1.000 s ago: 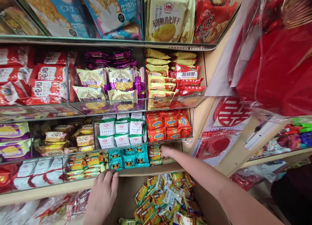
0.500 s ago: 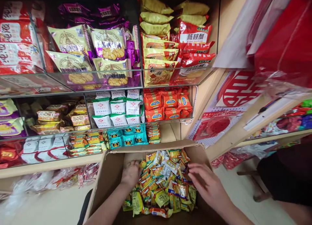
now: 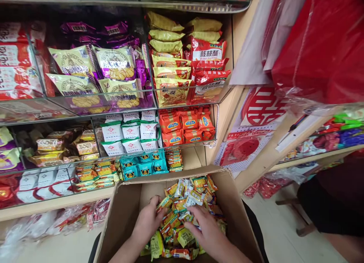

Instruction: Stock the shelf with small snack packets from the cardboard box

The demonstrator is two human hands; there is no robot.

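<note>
A deep cardboard box (image 3: pixel 125 202) holds a heap of small wrapped snack packets (image 3: pixel 186 236), mostly yellow, orange and white. My left hand (image 3: pixel 148 221) is inside at the left of the heap, a yellow-green packet (image 3: pixel 165 203) between its thumb and fingers. My right hand (image 3: pixel 209 230) hovers over the middle of the heap, thumb and fingers apart, fingertips close to the white packets (image 3: pixel 194 196). No packet shows in that hand, though its palm side is hidden.
Behind the box, glass-fronted shelves (image 3: pixel 113 115) hold rows of bagged biscuits, with orange packets (image 3: pixel 172 122) and teal packets (image 3: pixel 145 168) lowest. Red bags (image 3: pixel 321 50) hang at the right. A person in dark clothing (image 3: pixel 332 198) is at the right edge beside a wooden stool leg (image 3: pixel 305 229).
My right hand has moved left from the box's right side to over the heap's middle. The left hand has come slightly nearer with a packet at its fingers. The view has tilted up.
</note>
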